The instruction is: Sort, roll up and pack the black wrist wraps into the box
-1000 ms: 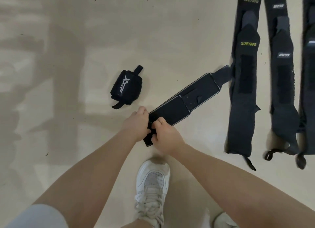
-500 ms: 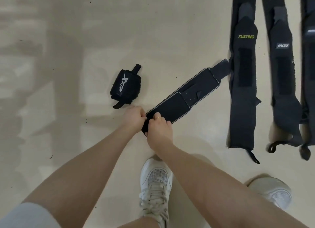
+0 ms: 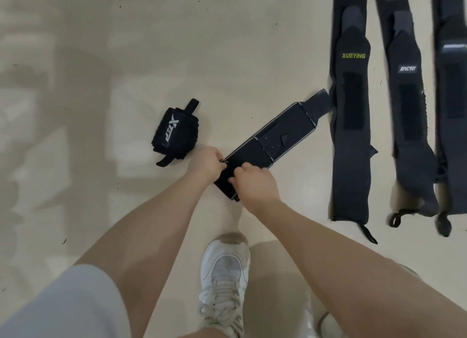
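Both hands, left (image 3: 206,164) and right (image 3: 254,183), pinch the near end of my flat wrap (image 3: 274,140), mid-floor beside one finished roll (image 3: 175,133). Step: starting the roll. Next: turn it tight toward the far tab.

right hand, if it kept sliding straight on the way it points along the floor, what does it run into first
The right hand points up and right along the flat wrap it grips, so it would ride over that strap first. Beyond its far tab, probably the XUEYING wrap, though the exact heading is hard to judge.
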`<state>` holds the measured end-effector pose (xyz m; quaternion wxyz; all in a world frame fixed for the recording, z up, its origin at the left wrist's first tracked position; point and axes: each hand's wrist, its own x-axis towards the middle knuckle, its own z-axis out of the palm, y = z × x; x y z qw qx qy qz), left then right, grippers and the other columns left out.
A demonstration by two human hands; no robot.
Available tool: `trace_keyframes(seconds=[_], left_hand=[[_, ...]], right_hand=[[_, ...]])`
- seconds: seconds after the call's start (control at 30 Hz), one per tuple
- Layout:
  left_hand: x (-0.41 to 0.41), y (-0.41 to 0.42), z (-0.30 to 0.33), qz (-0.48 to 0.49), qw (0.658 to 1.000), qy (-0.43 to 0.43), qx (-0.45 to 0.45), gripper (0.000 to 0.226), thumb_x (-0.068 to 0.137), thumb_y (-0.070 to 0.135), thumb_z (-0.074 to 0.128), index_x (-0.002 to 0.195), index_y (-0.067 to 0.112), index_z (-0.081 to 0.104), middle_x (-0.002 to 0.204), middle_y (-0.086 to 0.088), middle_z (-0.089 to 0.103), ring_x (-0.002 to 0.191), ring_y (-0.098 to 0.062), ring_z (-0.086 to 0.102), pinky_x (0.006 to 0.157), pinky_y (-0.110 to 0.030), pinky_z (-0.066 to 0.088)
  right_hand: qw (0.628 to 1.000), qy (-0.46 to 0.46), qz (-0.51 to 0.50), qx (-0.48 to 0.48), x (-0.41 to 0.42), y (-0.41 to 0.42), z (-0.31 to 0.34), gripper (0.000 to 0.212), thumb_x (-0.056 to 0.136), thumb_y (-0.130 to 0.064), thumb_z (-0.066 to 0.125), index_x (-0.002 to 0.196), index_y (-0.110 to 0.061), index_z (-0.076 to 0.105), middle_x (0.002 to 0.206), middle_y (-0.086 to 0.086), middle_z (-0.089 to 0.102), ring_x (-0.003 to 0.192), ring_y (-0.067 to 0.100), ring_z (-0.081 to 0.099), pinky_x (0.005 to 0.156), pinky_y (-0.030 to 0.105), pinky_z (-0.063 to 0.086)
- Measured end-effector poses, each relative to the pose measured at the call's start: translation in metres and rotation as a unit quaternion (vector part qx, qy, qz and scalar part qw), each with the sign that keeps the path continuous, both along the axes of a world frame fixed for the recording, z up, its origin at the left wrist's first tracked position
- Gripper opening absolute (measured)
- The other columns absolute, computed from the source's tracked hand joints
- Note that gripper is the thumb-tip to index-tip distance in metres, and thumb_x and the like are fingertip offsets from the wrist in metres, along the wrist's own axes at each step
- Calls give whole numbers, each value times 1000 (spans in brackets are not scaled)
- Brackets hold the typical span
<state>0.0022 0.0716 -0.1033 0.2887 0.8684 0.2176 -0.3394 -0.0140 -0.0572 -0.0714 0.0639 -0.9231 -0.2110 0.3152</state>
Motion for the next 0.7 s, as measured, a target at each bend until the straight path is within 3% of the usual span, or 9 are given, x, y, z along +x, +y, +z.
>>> trace_keyframes(seconds=[0.1,0.17,0.3,0.37,0.43,0.53,0.6,0.7], left_hand=[[15,-6,-1,18,997,24,73,30,85,18,68,108,2,57,113,-13,59,103,-26,59,81,-30,45],[18,-11,-4,8,996,8,85,27,86,15,66,109,1,60,114,-14,60,103,-27,60,77,-28,45],[10,-9,5,7,997,-79,-13,18,91,17,59,101,3,65,104,-11,63,99,-25,59,77,-27,43],[3,-4,13,8,989,-114,-92,17,89,16,62,100,5,68,107,-8,60,99,-21,58,86,-26,44],[-4,5,20,8,979,-102,-174,17,85,10,66,102,9,67,111,-2,52,101,-15,55,90,-18,40],[-5,15,17,-129,975,-98,-155,32,84,7,67,115,14,64,117,1,49,106,-11,47,88,-6,29],[1,15,13,-226,963,-107,-96,34,87,14,65,121,17,62,122,-1,53,113,-18,44,93,-17,30],[14,5,12,-295,950,-97,-28,34,93,26,57,127,23,58,126,1,53,117,-22,41,94,-28,33]], right_hand=[[998,-2,53,-23,-4,-1,0,44,94,-48,46,114,-9,53,114,6,51,107,26,47,85,33,30],[997,-8,62,-40,-1,0,-3,39,94,-42,50,116,-11,52,116,6,50,109,25,45,86,32,30],[989,104,-97,-29,15,-4,-7,20,94,-32,53,103,-16,58,111,7,56,106,26,52,81,31,30],[973,172,-148,-38,27,-9,-7,17,92,-33,56,99,-18,57,105,3,60,107,24,54,79,30,29],[963,208,-163,-46,39,-13,-6,24,89,-34,60,106,-18,60,102,1,62,109,23,54,81,30,28],[944,234,-228,-32,42,-17,-10,38,82,-34,69,112,-12,59,95,1,60,100,22,56,79,30,34],[938,221,-265,-32,39,-19,-10,51,78,-37,73,114,-9,49,103,3,59,98,23,55,78,31,36],[984,56,-148,-80,31,-17,-3,52,83,-40,67,117,-11,40,117,5,51,111,25,49,83,32,34]])
